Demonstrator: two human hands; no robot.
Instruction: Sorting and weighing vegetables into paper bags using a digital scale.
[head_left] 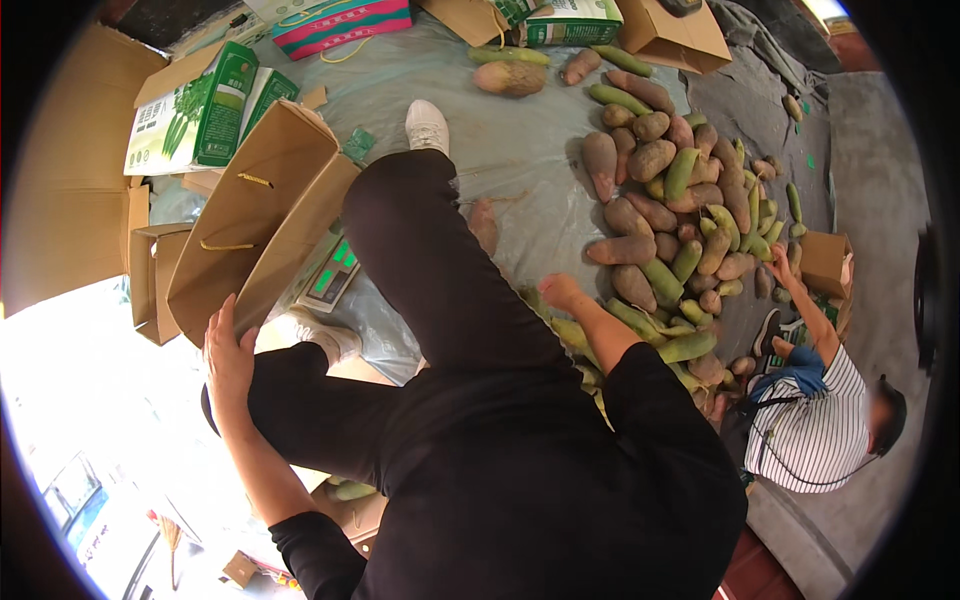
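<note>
A tall open cardboard carton (258, 215) with yellow cord handles stands tilted at my left. My left hand (230, 358) rests against its near corner, fingers stretched out and thumb apart. Partly behind the carton is a weighing scale (330, 275) with green lit displays. My right hand (563, 291) hangs beside my right thigh, near the left edge of a pile of radish-like roots (655, 215), some green, some reddish brown. Its fingers are foreshortened and I cannot make out whether they hold anything. One reddish root (483, 226) lies on the plastic sheet beyond my right leg.
Green-and-white printed boxes (190, 110) stand at the far left, with a pink-and-teal box (340, 28) at the back. A brown carton (675, 38) sits behind the pile. At the right, a person in a striped shirt (815, 425) reaches toward the roots.
</note>
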